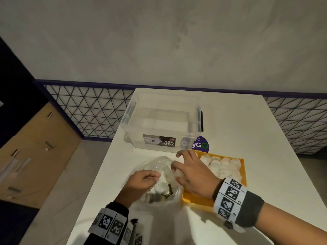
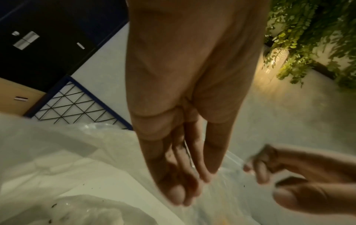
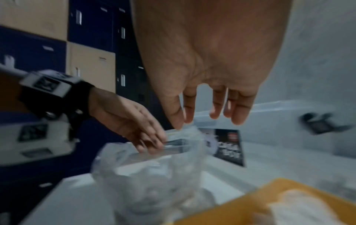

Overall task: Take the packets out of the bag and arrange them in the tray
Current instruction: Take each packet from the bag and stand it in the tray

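A clear plastic bag (image 1: 154, 167) stands open on the white table, with white packets (image 1: 161, 187) inside. My left hand (image 1: 155, 175) pinches the near-left part of the bag's rim; the right wrist view shows its fingers (image 3: 152, 141) on the film. My right hand (image 1: 177, 163) hovers over the bag's right side with fingers spread and holds nothing; its thumb tip (image 3: 178, 124) is at the bag's edge (image 3: 188, 132). Directly right of the bag sits an orange tray (image 1: 196, 198) holding rows of white packets (image 1: 224, 167).
A clear lidless storage box (image 1: 159, 124) with a dark label stands behind the bag. A purple round sticker (image 1: 201, 145) lies beside it. The table's left edge (image 1: 99, 165) drops to the floor; lockers and a mesh fence lie beyond.
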`<state>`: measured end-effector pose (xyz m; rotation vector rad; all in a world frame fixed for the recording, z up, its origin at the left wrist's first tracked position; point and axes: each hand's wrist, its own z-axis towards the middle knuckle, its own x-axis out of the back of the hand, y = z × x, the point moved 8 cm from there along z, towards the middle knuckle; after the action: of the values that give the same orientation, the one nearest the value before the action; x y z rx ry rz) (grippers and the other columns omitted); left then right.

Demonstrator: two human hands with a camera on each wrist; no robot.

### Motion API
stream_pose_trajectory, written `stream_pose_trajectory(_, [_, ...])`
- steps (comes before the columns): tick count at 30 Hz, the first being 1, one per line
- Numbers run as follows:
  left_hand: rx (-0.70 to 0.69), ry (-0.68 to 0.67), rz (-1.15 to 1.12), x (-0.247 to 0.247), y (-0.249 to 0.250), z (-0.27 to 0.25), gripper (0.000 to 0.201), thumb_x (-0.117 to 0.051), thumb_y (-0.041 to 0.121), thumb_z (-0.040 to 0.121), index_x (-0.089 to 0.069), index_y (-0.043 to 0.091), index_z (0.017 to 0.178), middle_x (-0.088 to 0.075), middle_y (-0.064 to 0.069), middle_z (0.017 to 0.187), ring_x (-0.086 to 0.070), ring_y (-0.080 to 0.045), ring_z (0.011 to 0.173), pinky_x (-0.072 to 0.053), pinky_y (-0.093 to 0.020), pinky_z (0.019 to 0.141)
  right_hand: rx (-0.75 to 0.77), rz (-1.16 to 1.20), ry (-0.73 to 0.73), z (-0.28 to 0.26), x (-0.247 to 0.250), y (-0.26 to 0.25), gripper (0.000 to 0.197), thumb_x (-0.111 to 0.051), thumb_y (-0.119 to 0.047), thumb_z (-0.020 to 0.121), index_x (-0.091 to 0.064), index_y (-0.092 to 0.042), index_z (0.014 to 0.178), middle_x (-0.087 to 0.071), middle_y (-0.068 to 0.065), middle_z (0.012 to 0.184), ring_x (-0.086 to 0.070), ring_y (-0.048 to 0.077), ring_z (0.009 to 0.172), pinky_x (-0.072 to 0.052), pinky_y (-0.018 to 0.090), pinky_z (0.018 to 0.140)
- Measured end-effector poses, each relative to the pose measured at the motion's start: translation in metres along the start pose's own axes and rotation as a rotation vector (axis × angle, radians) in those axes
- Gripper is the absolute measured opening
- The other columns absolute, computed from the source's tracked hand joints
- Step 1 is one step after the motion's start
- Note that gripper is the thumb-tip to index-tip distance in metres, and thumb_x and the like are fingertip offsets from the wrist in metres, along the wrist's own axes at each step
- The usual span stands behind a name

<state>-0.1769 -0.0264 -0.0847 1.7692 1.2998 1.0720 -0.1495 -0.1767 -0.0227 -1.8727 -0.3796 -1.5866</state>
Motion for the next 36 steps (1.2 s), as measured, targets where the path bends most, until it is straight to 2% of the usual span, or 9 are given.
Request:
stream_pose_trajectory(2, [0.035, -0.113, 0.277, -0.012, -0.011, 0.008, 0.056, -0.059, 0.042, 0.065, -0.065, 0.019, 0.116, -0.065, -0.004, 0.121, -0.06, -0.019, 0.11, -0.044, -0.031, 0.099, -0.028, -0.001, -0.145, 0.011, -0.026, -0.013, 0.04, -0.055, -0.042, 0.085, -0.047, -0.03, 0.122, -0.014, 0.006, 0.149, -0.012, 0.031, 0.134, -0.023, 0.042, 0.11])
stream_pose_trajectory(4, [0.115, -0.125, 0.512, -0.011, -0.028, 0.015, 0.075, -0.061, 0.039, 0.074, -0.041, 0.015, 0.142, -0.039, -0.006, 0.148, -0.039, -0.021, 0.135, -0.03, -0.027, 0.109, -0.076, -0.078, -0.266, 0.019, -0.05, -0.011, 0.049, -0.059, -0.042, 0.083, -0.043, -0.033, 0.128, 0.005, 0.01, 0.155, 0.001, 0.04, 0.138, -0.016, 0.05, 0.114])
stream_pose_trajectory(7, [0.141, -0.028, 0.793, 0.007, -0.044, 0.021, 0.085, -0.066, 0.029, 0.085, -0.014, 0.015, 0.151, -0.023, -0.009, 0.155, -0.019, -0.027, 0.144, -0.019, -0.032, 0.115, -0.147, -0.161, -0.339, 0.026, -0.064, 0.004, 0.06, -0.058, -0.034, 0.084, -0.031, -0.034, 0.138, 0.012, 0.017, 0.154, 0.009, 0.048, 0.138, -0.01, 0.055, 0.114])
stream_pose_trajectory(12, [0.152, 0.049, 0.931, 0.008, -0.048, 0.018, 0.105, -0.074, 0.032, 0.077, -0.003, 0.019, 0.152, -0.018, -0.015, 0.155, -0.012, -0.035, 0.144, -0.014, -0.037, 0.115, -0.25, 0.112, -0.424, 0.024, -0.063, 0.004, 0.091, -0.062, -0.014, 0.082, -0.001, -0.035, 0.146, 0.006, 0.014, 0.155, -0.014, 0.042, 0.139, -0.035, 0.046, 0.106])
stream_pose_trajectory(15, [0.136, -0.001, 0.806, 0.001, -0.039, 0.019, 0.101, -0.075, 0.022, 0.077, -0.008, 0.024, 0.152, -0.014, -0.016, 0.156, -0.013, -0.035, 0.144, -0.018, -0.037, 0.115, -0.189, 0.274, -0.388, 0.026, -0.059, -0.009, 0.097, -0.054, 0.005, 0.081, 0.008, -0.032, 0.146, 0.0, 0.014, 0.154, -0.046, 0.036, 0.12, -0.045, 0.033, 0.091])
stream_pose_trajectory(18, [0.041, -0.03, 0.749, -0.008, -0.031, 0.028, 0.078, -0.07, 0.025, 0.083, -0.028, 0.016, 0.148, -0.032, -0.009, 0.152, -0.028, -0.022, 0.14, -0.025, -0.024, 0.108, -0.138, 0.347, -0.316, 0.029, -0.054, -0.008, 0.097, -0.049, 0.011, 0.079, 0.009, -0.029, 0.147, -0.009, 0.01, 0.151, -0.057, 0.032, 0.098, -0.039, 0.026, 0.069])
stream_pose_trajectory(25, [-0.016, 0.106, 0.899, -0.025, -0.028, 0.044, 0.095, -0.066, 0.045, 0.082, -0.005, 0.025, 0.152, -0.013, -0.008, 0.159, -0.017, -0.027, 0.144, -0.021, -0.036, 0.114, -0.103, 0.408, -0.29, 0.026, -0.049, -0.013, 0.093, -0.046, 0.014, 0.079, 0.005, -0.023, 0.148, -0.006, 0.005, 0.154, -0.05, 0.031, 0.117, -0.042, 0.025, 0.083])
stream_pose_trajectory(32, [-0.097, 0.132, 0.938, -0.027, -0.022, 0.044, 0.041, -0.058, 0.026, 0.087, -0.048, 0.025, 0.127, -0.047, 0.0, 0.128, -0.05, -0.019, 0.113, -0.036, -0.023, 0.088, -0.118, 0.394, -0.262, 0.027, -0.044, -0.008, 0.094, -0.048, 0.013, 0.08, 0.005, -0.022, 0.148, -0.006, 0.006, 0.154, -0.051, 0.03, 0.113, -0.043, 0.026, 0.084])
stream_pose_trajectory(36, [-0.032, 0.128, 0.613, -0.011, -0.025, 0.04, 0.032, -0.069, 0.031, 0.076, -0.058, 0.023, 0.106, -0.053, 0.007, 0.098, -0.05, -0.013, 0.091, -0.031, -0.018, 0.068, -0.149, 0.319, -0.266, 0.027, -0.045, 0.001, 0.096, -0.052, 0.013, 0.079, 0.005, -0.022, 0.148, -0.01, 0.008, 0.152, -0.057, 0.03, 0.099, -0.04, 0.026, 0.072])
